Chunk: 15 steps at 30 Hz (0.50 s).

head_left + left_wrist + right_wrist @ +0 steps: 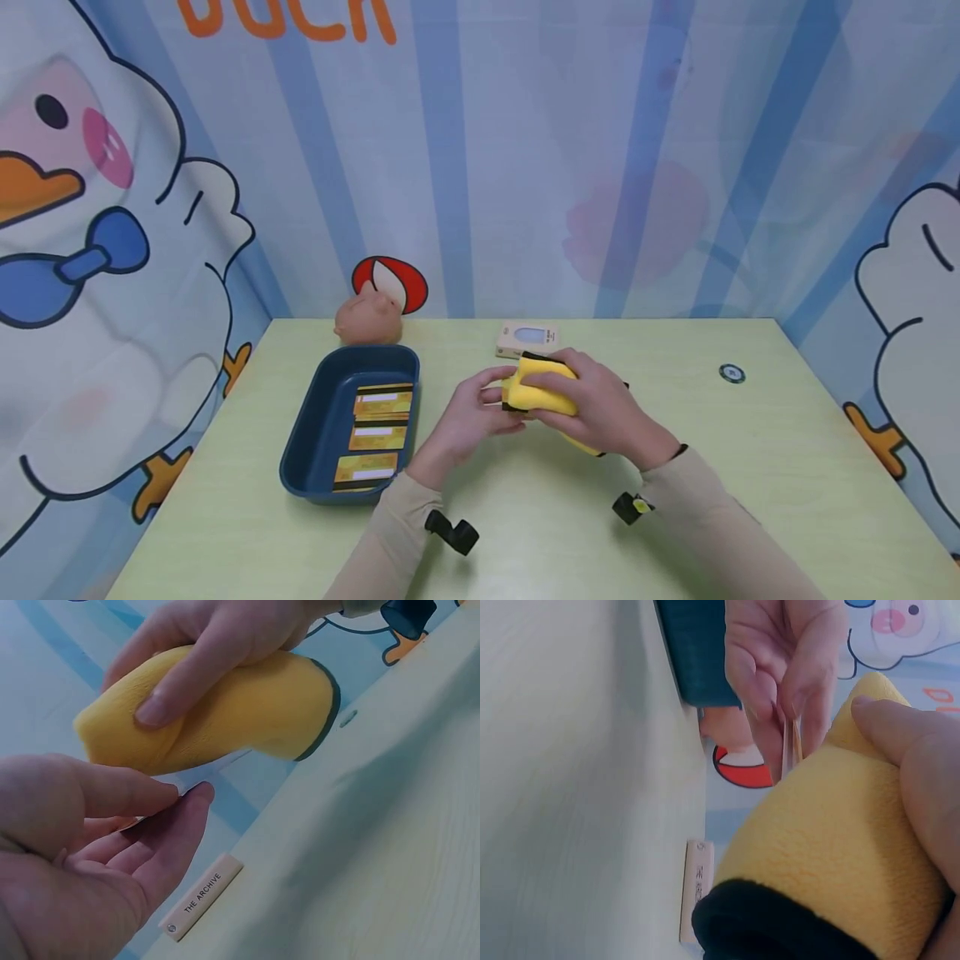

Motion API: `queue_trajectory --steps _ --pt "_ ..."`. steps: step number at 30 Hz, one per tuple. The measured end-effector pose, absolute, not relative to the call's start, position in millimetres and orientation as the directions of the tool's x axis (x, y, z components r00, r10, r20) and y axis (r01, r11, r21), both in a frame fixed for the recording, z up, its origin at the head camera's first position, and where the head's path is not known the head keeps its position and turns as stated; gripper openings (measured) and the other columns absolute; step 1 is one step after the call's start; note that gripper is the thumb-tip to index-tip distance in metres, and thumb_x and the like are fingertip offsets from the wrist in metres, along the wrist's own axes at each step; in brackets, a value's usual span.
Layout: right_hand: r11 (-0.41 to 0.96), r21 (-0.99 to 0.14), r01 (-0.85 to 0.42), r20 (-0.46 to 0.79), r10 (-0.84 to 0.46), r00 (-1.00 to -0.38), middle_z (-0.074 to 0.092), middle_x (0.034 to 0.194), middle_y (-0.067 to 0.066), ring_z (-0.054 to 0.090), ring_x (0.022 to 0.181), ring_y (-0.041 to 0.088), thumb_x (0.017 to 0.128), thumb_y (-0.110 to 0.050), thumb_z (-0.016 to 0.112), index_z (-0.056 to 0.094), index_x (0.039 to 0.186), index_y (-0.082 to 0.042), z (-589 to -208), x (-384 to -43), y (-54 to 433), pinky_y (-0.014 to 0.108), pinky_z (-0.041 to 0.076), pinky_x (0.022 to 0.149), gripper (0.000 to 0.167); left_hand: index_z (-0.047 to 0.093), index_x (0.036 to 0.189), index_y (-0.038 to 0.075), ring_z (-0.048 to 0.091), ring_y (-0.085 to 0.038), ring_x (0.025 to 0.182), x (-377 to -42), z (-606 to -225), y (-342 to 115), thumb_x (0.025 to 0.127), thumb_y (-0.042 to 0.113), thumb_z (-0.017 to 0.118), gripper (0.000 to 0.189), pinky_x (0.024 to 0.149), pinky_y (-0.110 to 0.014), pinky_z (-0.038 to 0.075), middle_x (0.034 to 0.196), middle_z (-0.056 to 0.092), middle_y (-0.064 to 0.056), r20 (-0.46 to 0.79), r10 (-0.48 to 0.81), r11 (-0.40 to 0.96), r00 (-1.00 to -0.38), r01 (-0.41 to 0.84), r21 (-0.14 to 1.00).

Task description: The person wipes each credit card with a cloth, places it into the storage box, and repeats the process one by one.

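My right hand grips a yellow cloth with black edging, bunched up between fingers and thumb. Just left of it, my left hand pinches a thin card between thumb and fingers. The right wrist view shows this card edge-on, so its faces are hidden. In that view the cloth overlaps the card's lower end; whether they touch I cannot tell. A dark blue tray stands to the left, with three gold cards lying in a column along its right side.
Behind the tray sits a pink pig figure. At the table's back edge lies a small beige box, behind my hands. A round dark chip lies far right on the pale table. A printed curtain hangs behind.
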State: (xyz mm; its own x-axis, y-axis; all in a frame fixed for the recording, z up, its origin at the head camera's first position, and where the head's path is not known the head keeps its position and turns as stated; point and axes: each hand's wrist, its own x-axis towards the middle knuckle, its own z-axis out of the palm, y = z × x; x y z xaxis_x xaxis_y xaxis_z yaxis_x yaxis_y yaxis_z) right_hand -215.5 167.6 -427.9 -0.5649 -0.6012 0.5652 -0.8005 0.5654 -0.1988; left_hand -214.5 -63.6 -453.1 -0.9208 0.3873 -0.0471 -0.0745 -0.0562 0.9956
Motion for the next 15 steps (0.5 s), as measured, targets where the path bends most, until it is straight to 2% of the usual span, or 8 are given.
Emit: queue_trajectory --steps 7,15 --pt "0.531 -0.172 -0.830 0.569 -0.634 -0.523 0.061 0.129 0.013 0.063 0.103 0.027 0.091 -0.034 0.084 0.072 0.128 -0.024 -424.4 -216.2 153.4 0.044 0.057 0.078 0.040 0.047 0.155 0.006 0.071 -0.030 0.114 -212.6 -450.8 -59.3 0.091 -0.015 0.069 0.071 0.093 -0.041 0.061 0.136 0.065 -0.022 -0.008 0.412 -0.050 -0.911 -0.031 0.998" --pt "0.548 -0.150 -0.823 0.527 -0.660 -0.536 0.062 0.132 0.014 0.064 0.109 0.029 0.092 -0.038 0.082 0.072 0.130 -0.025 -428.1 -215.5 148.1 0.047 0.057 0.084 0.042 0.054 0.147 0.005 0.068 -0.026 0.113 -212.2 -449.2 -60.5 0.090 -0.014 0.072 0.062 0.095 -0.038 0.060 0.132 0.064 -0.018 0.062 0.435 -0.024 -0.898 0.057 0.998"
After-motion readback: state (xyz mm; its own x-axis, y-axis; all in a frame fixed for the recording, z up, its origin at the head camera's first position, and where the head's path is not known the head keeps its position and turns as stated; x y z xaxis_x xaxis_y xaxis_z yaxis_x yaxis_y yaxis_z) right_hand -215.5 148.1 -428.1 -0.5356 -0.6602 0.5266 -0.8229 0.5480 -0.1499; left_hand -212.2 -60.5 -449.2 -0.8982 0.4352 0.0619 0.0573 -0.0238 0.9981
